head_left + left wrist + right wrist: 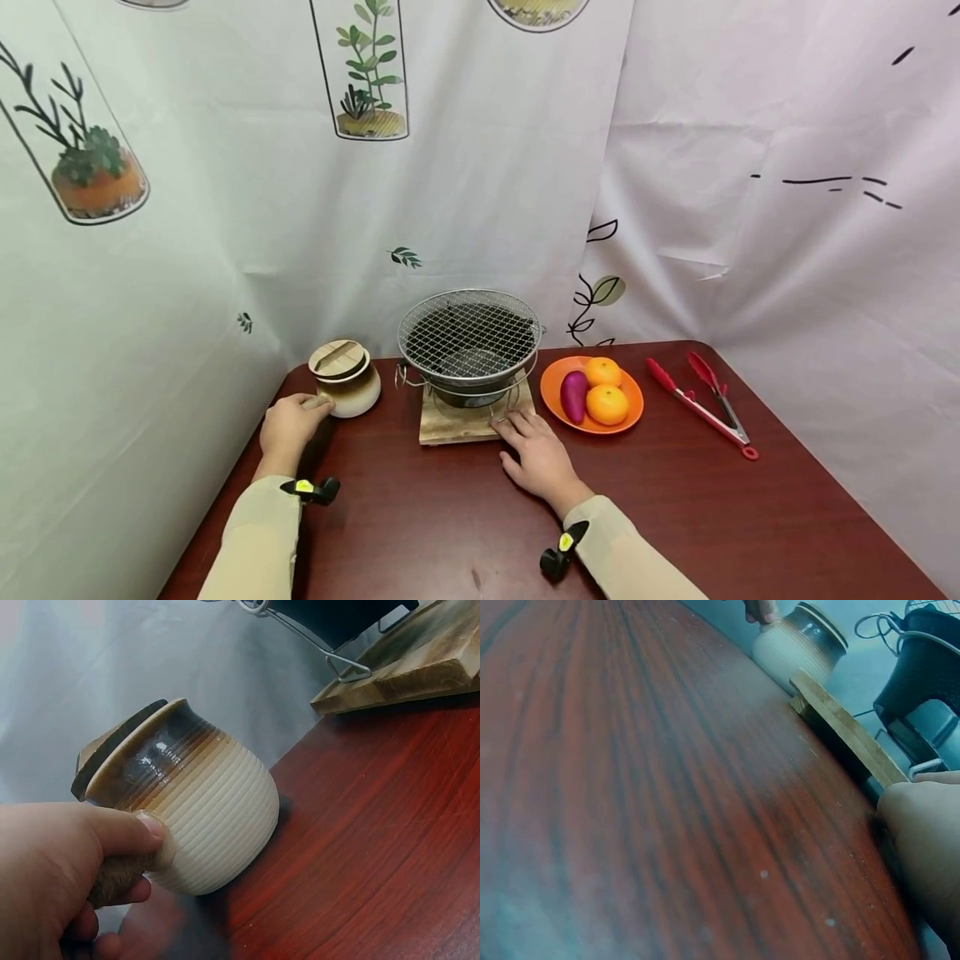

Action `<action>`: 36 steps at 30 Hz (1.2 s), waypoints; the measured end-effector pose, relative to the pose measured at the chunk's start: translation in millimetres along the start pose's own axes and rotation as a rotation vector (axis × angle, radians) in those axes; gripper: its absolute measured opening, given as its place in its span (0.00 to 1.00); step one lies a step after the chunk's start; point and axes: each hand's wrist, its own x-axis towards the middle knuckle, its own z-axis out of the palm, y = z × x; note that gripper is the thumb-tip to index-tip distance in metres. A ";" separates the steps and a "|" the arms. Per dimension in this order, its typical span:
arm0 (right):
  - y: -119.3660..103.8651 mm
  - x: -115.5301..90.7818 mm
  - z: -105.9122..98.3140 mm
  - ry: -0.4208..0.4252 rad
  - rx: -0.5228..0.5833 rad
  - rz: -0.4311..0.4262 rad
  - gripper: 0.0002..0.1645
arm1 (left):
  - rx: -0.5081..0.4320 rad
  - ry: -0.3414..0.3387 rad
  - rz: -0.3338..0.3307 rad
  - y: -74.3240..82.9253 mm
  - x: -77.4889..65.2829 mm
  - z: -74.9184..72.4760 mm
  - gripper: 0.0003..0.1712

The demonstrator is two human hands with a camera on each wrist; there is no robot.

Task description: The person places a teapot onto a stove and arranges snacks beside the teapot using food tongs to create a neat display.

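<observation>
Pot [217,817] seemed to want a level hold, my left fingers [121,829] pinching its handle [114,880], my right fingers [521,426] loosely spread on the board [446,425].

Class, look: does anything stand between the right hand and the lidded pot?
Yes: the wooden board under the grill lies on the straight line from the right hand to the lidded pot. Tabletop shows in front of the board, a likely way round.

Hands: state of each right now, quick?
Left hand: closed, holding the pot by its handle.
Right hand: open, holding nothing, fingers at the near edge of the board.
</observation>
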 end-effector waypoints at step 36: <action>0.8 -1.4 0.0 0.002 0.047 0.003 0.30 | -0.027 0.132 0.028 7.7 -9.5 -16.8 0.31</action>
